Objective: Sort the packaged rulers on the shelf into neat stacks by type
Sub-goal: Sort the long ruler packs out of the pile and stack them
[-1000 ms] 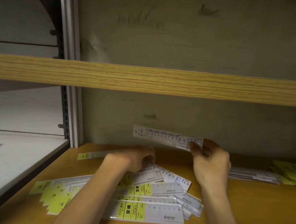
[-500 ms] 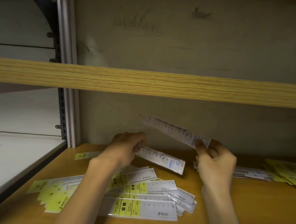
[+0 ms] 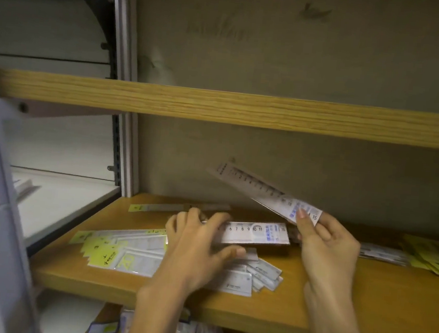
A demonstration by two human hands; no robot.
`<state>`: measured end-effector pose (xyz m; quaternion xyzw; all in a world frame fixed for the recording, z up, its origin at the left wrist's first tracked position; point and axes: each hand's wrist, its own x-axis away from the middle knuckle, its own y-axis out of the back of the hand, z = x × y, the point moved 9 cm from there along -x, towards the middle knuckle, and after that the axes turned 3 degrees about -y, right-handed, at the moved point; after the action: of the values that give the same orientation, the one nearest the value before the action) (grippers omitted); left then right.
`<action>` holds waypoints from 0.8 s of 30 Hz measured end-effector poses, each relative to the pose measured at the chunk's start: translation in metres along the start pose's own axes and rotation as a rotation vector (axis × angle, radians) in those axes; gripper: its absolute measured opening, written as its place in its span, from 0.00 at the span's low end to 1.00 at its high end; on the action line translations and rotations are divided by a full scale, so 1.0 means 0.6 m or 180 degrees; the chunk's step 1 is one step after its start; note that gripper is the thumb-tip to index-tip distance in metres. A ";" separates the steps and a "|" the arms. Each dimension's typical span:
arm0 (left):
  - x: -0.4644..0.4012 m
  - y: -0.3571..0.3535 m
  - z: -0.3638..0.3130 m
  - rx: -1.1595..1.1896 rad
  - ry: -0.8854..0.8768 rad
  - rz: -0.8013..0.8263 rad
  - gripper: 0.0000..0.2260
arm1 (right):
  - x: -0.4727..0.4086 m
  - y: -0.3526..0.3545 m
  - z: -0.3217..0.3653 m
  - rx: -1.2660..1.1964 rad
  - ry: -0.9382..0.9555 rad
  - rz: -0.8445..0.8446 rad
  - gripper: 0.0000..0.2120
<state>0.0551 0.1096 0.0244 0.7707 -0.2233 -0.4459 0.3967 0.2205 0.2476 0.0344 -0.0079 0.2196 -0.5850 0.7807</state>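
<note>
The blue-labelled ruler (image 3: 256,231) pinched in the left hand (image 3: 197,247) above the shelf (image 3: 334,301) should slide flush under the matching ruler (image 3: 266,195) the right hand (image 3: 323,243) grips, label ends aligned, clear of the yellow-labelled pile (image 3: 121,253).

Your left hand (image 3: 197,247) and right hand (image 3: 324,246): bare, no gloves, rings or watch. Both forearms bare to the frame edge; no sleeves in view. Nails short, unpainted on the right thumb.
</note>
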 end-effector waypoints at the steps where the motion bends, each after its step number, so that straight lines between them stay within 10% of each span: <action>1: 0.006 0.003 -0.001 -0.0046 -0.0010 -0.0096 0.23 | 0.003 0.002 -0.003 0.0023 -0.0028 0.0036 0.07; 24: 0.003 -0.024 -0.085 0.0285 -0.0552 -0.0178 0.31 | 0.000 0.090 -0.003 0.0135 -0.0254 -0.0281 0.05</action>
<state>0.0997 0.1378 0.0264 0.7521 -0.2549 -0.5115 0.3284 0.2687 0.2650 0.0182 -0.0243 0.1753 -0.6226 0.7623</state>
